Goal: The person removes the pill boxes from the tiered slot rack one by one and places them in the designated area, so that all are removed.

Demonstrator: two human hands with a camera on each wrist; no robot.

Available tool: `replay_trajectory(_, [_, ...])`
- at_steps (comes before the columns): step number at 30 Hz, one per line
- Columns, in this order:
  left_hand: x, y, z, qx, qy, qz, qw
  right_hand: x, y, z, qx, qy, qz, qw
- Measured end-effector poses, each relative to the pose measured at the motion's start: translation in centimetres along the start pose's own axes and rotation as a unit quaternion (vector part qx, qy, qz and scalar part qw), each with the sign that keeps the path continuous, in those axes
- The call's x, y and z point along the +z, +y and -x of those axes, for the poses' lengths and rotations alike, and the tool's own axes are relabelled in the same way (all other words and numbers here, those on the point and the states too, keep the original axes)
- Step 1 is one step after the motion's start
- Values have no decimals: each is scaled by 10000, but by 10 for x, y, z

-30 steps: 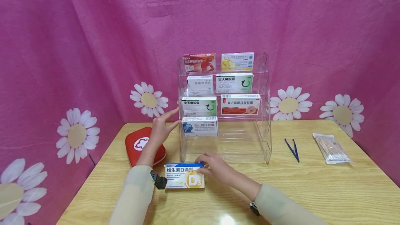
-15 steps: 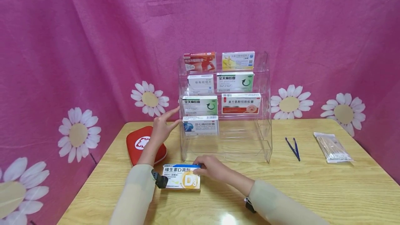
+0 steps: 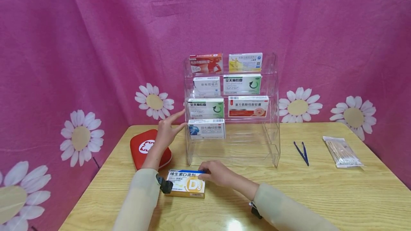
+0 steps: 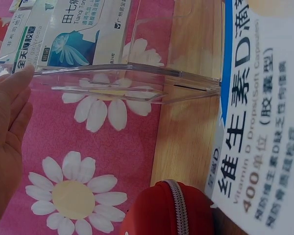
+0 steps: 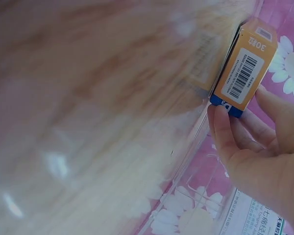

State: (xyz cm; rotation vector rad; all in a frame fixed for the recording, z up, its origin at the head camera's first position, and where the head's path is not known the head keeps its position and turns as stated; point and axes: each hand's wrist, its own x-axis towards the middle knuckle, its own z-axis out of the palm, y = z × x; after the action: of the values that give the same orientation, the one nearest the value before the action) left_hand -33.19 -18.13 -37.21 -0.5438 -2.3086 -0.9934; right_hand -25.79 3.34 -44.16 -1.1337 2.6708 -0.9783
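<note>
My right hand (image 3: 218,173) pinches a white, blue and yellow vitamin D box (image 3: 184,181) by its right end, low over the front of the table. The box leans back, and its yellow lower side shows; whether it touches the wood I cannot tell. Its barcoded yellow end (image 5: 242,73) faces the right wrist view. At the left side of a clear tiered display rack (image 3: 247,150), my left hand (image 3: 165,131) rests its extended fingertips against the edge. Several medicine boxes stand in the rack, among them a white-and-blue one (image 3: 207,130) on the lowest filled tier at left.
A red first-aid case (image 3: 141,154) lies left of the rack, partly behind my left forearm. Blue tweezers (image 3: 302,153) and a packet of cotton swabs (image 3: 343,152) lie to the right on the wooden table (image 3: 321,195). A pink flowered cloth (image 3: 321,38) hangs behind.
My right hand has drawn the vitamin D box slightly left and nearer to me, tilting it back so its lower side shows. The left hand has stayed at the rack.
</note>
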Motion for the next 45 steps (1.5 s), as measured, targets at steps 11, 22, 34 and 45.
replay_trajectory(11, [0, 1, 0, -150, -35, 56, 9999, 2, -2, -3, 89, 8, 62, 9999])
replay_trajectory(22, [0, 1, 0, -46, 27, 45, 10000, -19, 3, 4, -475, 1451, 388, 9875])
replay_trajectory(34, [0, 0, 0, -43, 1, 22, 10000, -48, 34, 3, -1225, 3608, 1023, 9189])
replay_trajectory(45, [0, 1, 1, -78, -15, 14, 10000, -73, 48, -13, -991, 4102, 1209, 8985])
